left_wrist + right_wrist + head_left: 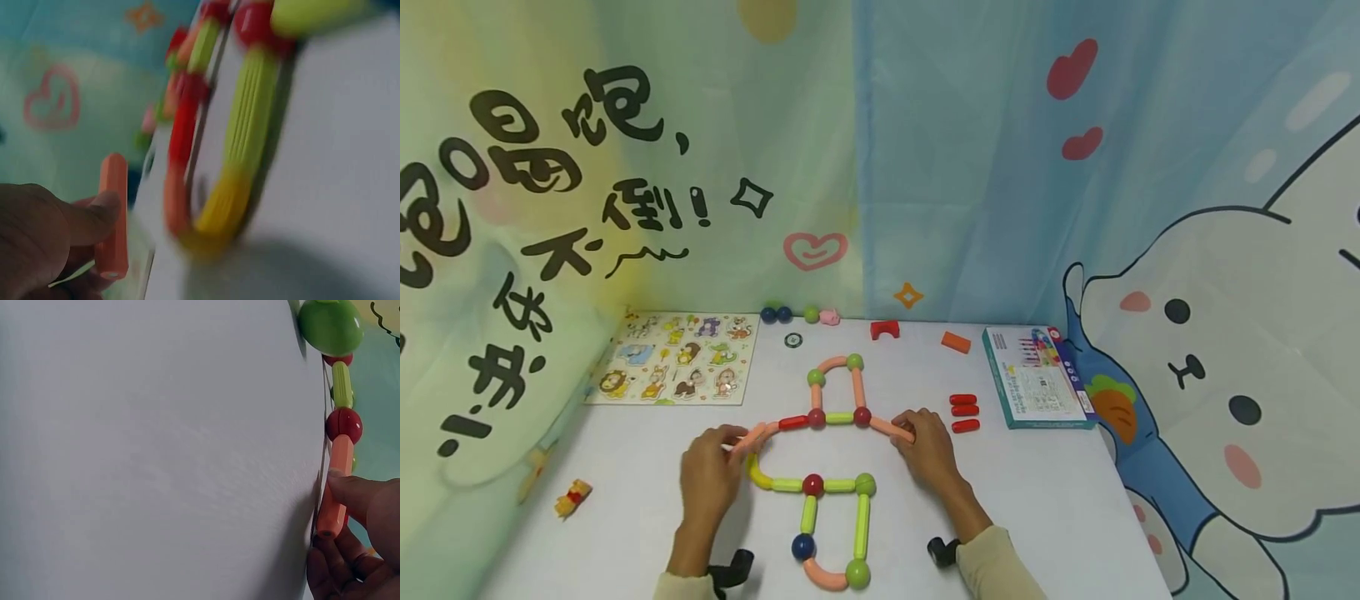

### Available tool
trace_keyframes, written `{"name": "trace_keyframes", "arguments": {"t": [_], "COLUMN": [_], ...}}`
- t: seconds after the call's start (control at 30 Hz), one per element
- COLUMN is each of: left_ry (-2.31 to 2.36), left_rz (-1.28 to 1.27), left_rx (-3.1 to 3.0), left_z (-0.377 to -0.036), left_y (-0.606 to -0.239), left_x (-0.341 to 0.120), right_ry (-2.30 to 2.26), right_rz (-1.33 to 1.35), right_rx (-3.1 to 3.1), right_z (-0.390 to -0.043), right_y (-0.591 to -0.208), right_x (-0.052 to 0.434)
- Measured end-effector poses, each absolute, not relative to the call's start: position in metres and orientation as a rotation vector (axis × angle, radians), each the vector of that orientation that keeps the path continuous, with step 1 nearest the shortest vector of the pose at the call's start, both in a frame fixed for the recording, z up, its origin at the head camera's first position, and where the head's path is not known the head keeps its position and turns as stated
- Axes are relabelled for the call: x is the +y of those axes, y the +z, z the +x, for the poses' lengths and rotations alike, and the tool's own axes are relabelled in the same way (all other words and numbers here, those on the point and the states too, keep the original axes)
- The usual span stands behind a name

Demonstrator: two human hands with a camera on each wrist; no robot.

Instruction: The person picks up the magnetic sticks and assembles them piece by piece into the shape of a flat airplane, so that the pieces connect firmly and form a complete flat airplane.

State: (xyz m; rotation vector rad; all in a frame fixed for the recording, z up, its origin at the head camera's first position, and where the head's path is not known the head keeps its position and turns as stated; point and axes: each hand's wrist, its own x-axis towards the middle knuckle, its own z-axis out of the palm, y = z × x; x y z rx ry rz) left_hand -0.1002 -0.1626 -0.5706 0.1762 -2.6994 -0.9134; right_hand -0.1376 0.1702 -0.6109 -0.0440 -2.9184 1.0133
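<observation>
My left hand (707,475) pinches a straight salmon magnetic rod (114,215), held beside the left end of the magnetic stick-and-ball figure. That end joins a red rod (183,128), a short curved salmon piece (175,203) and a curved yellow rod (228,203). With thumb and fingers, my right hand (927,450) pinches another salmon rod (336,487); its far end meets a red ball (344,426). Between the hands lies the figure's upper loop, with a light green rod (839,418). Its lower loop has a blue ball (803,547) and green balls (858,573).
Three red rods (964,411) lie right of the figure, near a boxed set (1037,379). At the back are an animal picture board (673,358), a red arch block (884,330) and an orange block (956,342). A small bear figure (573,498) lies at left.
</observation>
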Motion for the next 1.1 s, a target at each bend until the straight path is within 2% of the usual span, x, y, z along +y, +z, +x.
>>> {"name": "trace_keyframes", "arguments": {"t": [0.27,0.5,0.7,0.93,1.1], "left_ry": [-0.951,-0.899,-0.935,-0.926,-0.893], "left_rz": [-0.292,-0.455,-0.478,-0.362,-0.464], "left_rx": [-2.814,-2.935,-2.942,-2.876,-2.896], "left_z": [-0.124,-0.138,-0.14,-0.122,-0.107], "left_y": [-0.585,-0.598,-0.603,-0.592,-0.59], "left_x": [-0.061,-0.012,-0.007,-0.034,-0.04], "right_ry": [1.04,1.064,1.019,1.014,0.89], "right_rz": [-0.039,-0.041,0.063,0.43,0.564], "right_rx": [-2.901,-2.905,-2.838,-2.847,-2.945], "right_z": [-0.154,-0.166,-0.154,-0.134,-0.13], "right_y": [-0.611,-0.614,-0.606,-0.603,-0.605], "right_x": [0.177,0.183,0.18,0.169,0.168]}}
